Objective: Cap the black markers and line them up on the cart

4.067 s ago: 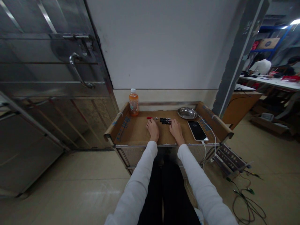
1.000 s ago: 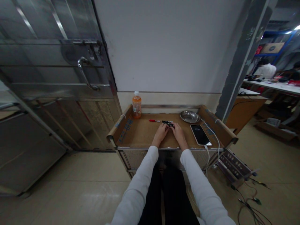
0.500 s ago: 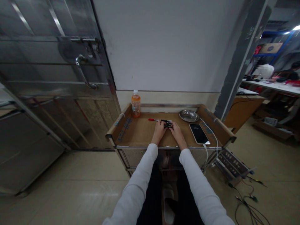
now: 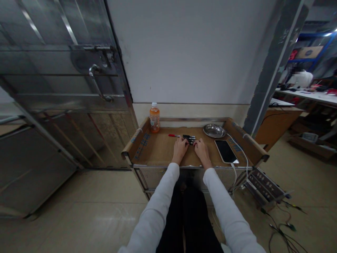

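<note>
The bent fingers (image 4: 184, 141) of our left hand (image 4: 180, 149) and right hand (image 4: 202, 150) sit at either end of the slim black pens (image 4: 191, 140), slightly parted; whether they grip, we cannot tell. Beyond our left hand lies a red-ended slender pen (image 4: 172, 135); farther off stand an orange plastic bottle (image 4: 154, 120), a shiny steel dish (image 4: 214, 131) and a black-screened phone (image 4: 225, 151). Four seconds ago our left hand was at the red-ended pen. Everything rests on a brown cardboard-lined table (image 4: 155, 151) against a pale wall (image 4: 184, 52).

At seven o'clock we wear a long white left sleeve (image 4: 155, 209), at five o'clock a matching right sleeve (image 4: 229, 209); both look plain, softly creased, with close-fitting cuffs (image 4: 174, 168). Our trousers (image 4: 185, 219), at six o'clock, are black.
</note>
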`<state>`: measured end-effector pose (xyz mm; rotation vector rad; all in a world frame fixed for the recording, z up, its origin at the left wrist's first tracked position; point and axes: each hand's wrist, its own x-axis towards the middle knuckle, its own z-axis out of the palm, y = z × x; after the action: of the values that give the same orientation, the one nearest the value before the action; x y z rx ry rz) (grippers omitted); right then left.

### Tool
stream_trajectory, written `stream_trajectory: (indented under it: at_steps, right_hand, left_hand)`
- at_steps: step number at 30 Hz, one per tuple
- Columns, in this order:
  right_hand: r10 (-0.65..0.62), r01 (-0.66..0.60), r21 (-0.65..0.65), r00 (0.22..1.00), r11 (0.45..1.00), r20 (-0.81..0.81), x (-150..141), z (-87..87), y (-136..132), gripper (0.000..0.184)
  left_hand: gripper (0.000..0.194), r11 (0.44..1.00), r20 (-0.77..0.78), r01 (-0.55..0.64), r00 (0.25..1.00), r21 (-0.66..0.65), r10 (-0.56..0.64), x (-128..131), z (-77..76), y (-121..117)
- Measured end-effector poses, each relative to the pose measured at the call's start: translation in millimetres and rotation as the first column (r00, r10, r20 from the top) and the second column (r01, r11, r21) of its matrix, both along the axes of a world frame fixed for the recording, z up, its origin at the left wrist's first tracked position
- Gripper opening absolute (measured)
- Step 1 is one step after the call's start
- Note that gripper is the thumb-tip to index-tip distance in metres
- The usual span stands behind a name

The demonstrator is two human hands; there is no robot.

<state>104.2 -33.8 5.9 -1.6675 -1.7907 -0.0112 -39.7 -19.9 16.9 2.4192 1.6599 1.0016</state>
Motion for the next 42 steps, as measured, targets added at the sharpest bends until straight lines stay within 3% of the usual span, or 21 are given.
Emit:
stream_trajectory:
  at_steps: [10,14,17,20,23,29,34,42]
  right_hand:
    - [0.021,-0.021,-0.014,0.999,1.0,0.025,0.2,-2.0,3.8,0.027]
    - [0.059,-0.059,-0.005,0.998,0.998,-0.028,-0.2,-3.5,3.1,0.029]
    - [0.169,-0.169,0.001,0.984,0.986,-0.049,-0.6,-2.2,1.5,0.034]
    - [0.263,-0.264,-0.012,0.964,0.965,-0.047,-1.5,-0.1,0.0,0.043]
    - [0.269,-0.27,-0.038,0.962,0.962,-0.044,-2.8,0.5,-0.3,0.047]
    - [0.253,-0.255,-0.074,0.967,0.964,-0.04,-2.5,-2.3,1.8,0.044]
    - [0.278,-0.282,-0.044,0.957,0.958,-0.084,-0.9,-2.4,3.0,0.043]
    - [0.123,-0.12,0.03,0.985,0.992,-0.12,-0.7,-4.3,3.1,0.036]
  left_hand:
    - [0.013,0.992,-0.08,-0.125,0.989,-0.023,0.123,3.2,6.1,-4.9]
    - [0.027,0.941,-0.004,-0.338,0.941,0.013,0.338,2.4,10.5,-6.0]
    - [0.039,0.891,0.049,-0.454,0.89,-0.005,0.454,0.1,8.5,-3.0]
    - [0.05,0.89,0.034,-0.454,0.889,-0.049,0.456,-1.5,3.6,2.1]
    - [0.054,0.888,0.007,-0.45,0.892,-0.091,0.453,-1.7,0.5,6.8]
    - [0.048,0.88,-0.001,-0.464,0.885,-0.102,0.466,-0.8,-0.1,9.8]
    - [0.043,0.868,0.037,-0.496,0.867,-0.032,0.497,0.5,1.4,5.0]
    - [0.036,0.87,0.05,-0.491,0.871,0.042,0.489,0.5,3.9,0.8]
